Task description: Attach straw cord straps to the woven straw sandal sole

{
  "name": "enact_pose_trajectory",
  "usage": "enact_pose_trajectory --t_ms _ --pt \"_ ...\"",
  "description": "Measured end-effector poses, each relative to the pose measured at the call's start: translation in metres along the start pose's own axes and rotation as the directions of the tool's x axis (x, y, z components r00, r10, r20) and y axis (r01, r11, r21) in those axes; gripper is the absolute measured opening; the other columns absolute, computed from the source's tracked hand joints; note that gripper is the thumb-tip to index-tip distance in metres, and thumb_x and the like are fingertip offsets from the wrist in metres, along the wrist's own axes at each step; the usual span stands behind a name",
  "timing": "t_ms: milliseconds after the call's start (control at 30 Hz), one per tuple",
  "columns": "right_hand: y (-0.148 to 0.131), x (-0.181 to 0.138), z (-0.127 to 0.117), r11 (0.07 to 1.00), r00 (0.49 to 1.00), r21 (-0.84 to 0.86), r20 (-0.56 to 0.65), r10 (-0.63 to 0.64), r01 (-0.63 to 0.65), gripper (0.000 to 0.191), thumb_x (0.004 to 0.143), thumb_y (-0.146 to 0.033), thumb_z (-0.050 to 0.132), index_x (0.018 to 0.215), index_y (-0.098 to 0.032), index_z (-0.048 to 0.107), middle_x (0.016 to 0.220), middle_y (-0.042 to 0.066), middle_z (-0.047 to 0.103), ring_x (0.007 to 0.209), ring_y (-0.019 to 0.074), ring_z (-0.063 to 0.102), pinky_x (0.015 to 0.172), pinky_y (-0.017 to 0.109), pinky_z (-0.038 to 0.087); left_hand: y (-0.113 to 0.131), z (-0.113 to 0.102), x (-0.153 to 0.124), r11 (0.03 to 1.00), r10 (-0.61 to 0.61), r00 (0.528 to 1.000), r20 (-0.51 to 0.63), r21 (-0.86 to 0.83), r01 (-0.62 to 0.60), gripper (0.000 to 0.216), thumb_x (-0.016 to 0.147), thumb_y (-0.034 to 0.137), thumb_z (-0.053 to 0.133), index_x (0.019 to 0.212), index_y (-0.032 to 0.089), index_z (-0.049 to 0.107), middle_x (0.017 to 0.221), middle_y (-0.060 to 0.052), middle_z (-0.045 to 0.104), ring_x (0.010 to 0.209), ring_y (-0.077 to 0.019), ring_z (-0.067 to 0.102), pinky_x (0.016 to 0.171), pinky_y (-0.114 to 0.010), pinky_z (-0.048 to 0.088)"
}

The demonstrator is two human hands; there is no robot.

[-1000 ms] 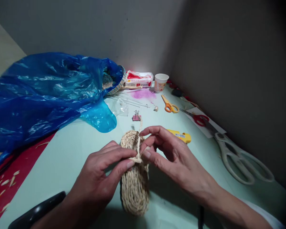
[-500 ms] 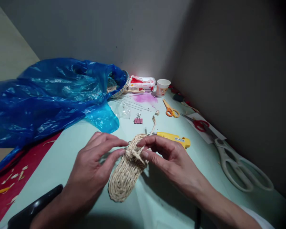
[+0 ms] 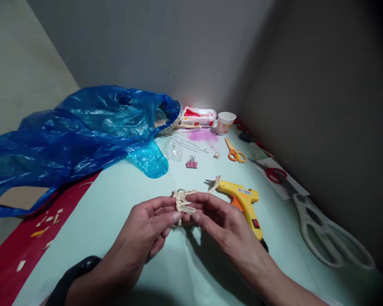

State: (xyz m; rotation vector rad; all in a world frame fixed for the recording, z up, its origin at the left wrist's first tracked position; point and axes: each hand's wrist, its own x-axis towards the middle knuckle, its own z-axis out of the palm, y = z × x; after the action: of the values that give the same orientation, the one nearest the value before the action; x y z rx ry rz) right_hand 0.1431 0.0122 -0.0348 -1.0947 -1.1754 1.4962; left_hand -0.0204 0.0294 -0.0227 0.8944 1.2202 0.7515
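Note:
Both my hands hold a small woven straw sandal (image 3: pixel 182 203) edge-on above the pale green table (image 3: pixel 121 212), so only its rim and knotted straw strap show. My left hand (image 3: pixel 150 225) pinches it from the left with thumb and fingers closed. From the right, my right hand (image 3: pixel 217 216) pinches the same piece. A loose straw end (image 3: pixel 215 182) sticks out toward the tip of the yellow glue gun (image 3: pixel 242 200), which lies just right of my right hand.
A large blue plastic bag (image 3: pixel 76 136) covers the left of the table, with a woven basket at its mouth. Pink binder clip (image 3: pixel 191 162), orange scissors (image 3: pixel 235 152), red scissors (image 3: pixel 272 172), big white shears (image 3: pixel 325 231), a paper cup (image 3: pixel 226 121) and a packet (image 3: pixel 199 117) lie beyond. Grey walls close behind and right.
The sandal has been lifted and turned from lying flat to edge-on between my fingers. My view has shifted left and down, which reveals the whole glue gun.

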Motion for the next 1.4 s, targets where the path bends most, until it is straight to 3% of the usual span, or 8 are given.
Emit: enact_pose_trajectory --t_ms 167,300,400,500,700,833,967,1400 --pt "-0.008 -0.012 -0.015 0.914 0.993 -0.393 0.103 -0.065 0.101 0.032 0.094 -0.023 0.050 0.125 -0.022 0.052 0.095 0.003 0.072 0.083 0.0158 0.069 0.077 0.030 0.053 -0.002 -0.003 0.000 0.999 0.036 0.999 -0.009 -0.035 -0.036 0.029 0.074 0.023 0.075 0.100 0.012 0.069 0.076 -0.003 0.068 0.042 -0.0006 0.035 0.037 -0.013 0.024" --pt "-0.027 -0.018 -0.025 0.577 0.926 -0.742 0.161 -0.341 0.341 0.019 0.094 -0.017 0.051 0.108 -0.023 0.062 0.083 0.001 0.068 0.073 0.0154 0.063 0.065 0.029 0.048 -0.003 -0.006 0.001 0.999 0.052 0.999 -0.015 -0.005 -0.052 0.036 0.071 0.027 0.079 0.104 0.015 0.072 0.075 -0.002 0.067 0.049 -0.0043 0.043 0.041 -0.015 0.030" --pt "-0.036 -0.012 -0.026 0.414 0.850 -0.801 0.209 -0.484 0.433 0.017 0.092 -0.014 0.053 0.104 -0.022 0.063 0.091 0.004 0.066 0.083 0.0179 0.059 0.070 0.031 0.045 0.001 -0.009 0.001 0.993 0.104 0.994 0.031 0.053 -0.106 0.030 0.073 0.029 0.077 0.101 0.018 0.076 0.076 -0.002 0.068 0.065 -0.0115 0.058 0.060 -0.021 0.046" --pt "-0.034 -0.002 -0.024 0.488 0.870 -0.743 0.261 -0.419 0.458 0.019 0.093 -0.015 0.054 0.107 -0.024 0.063 0.095 0.001 0.068 0.086 0.0165 0.060 0.077 0.032 0.044 0.007 -0.011 -0.001 0.977 0.137 0.988 0.070 0.156 -0.147 0.025 0.077 0.031 0.072 0.099 0.021 0.076 0.077 -0.001 0.069 0.085 -0.0193 0.065 0.079 -0.028 0.049" --pt "-0.016 0.009 -0.021 0.706 0.929 -0.604 0.226 -0.293 0.369 0.015 0.096 -0.022 0.054 0.104 -0.029 0.065 0.097 -0.003 0.070 0.088 0.0134 0.061 0.077 0.027 0.046 0.005 -0.014 0.004 0.868 0.244 0.965 0.090 0.423 -0.259 0.021 0.082 0.032 0.061 0.096 0.021 0.073 0.083 -0.001 0.068 0.090 -0.0217 0.062 0.077 -0.031 0.045" --pt "-0.009 0.009 -0.021 0.600 0.885 -0.658 0.259 -0.387 0.455 0.018 0.095 -0.016 0.053 0.108 -0.024 0.062 0.097 0.001 0.067 0.089 0.0159 0.057 0.078 0.031 0.044 -0.001 -0.017 0.009 0.842 0.285 0.953 0.105 0.446 -0.302 0.018 0.081 0.027 0.059 0.098 0.023 0.064 0.076 0.003 0.063 0.072 -0.0159 0.055 0.066 -0.029 0.041" --pt "-0.008 0.012 -0.023 0.496 0.860 -0.713 0.324 -0.394 0.496 0.020 0.095 -0.014 0.050 0.105 -0.022 0.065 0.094 0.005 0.064 0.086 0.0194 0.052 0.075 0.036 0.041 -0.003 -0.017 0.009 0.812 0.303 0.950 0.070 0.502 -0.296 0.013 0.081 0.024 0.058 0.094 0.025 0.059 0.078 0.004 0.066 0.073 -0.0155 0.056 0.068 -0.028 0.039" --pt "-0.001 0.014 -0.024 0.558 0.879 -0.680 0.349 -0.324 0.475 0.012 0.097 -0.015 0.051 0.096 -0.018 0.063 0.091 0.004 0.061 0.085 0.0161 0.052 0.077 0.032 0.042 -0.005 -0.012 0.007 0.797 0.340 0.940 -0.013 0.534 -0.281 0.008 0.080 0.019 0.062 0.079 0.026 0.065 0.073 0.004 0.066 0.067 -0.0139 0.059 0.065 -0.023 0.043"
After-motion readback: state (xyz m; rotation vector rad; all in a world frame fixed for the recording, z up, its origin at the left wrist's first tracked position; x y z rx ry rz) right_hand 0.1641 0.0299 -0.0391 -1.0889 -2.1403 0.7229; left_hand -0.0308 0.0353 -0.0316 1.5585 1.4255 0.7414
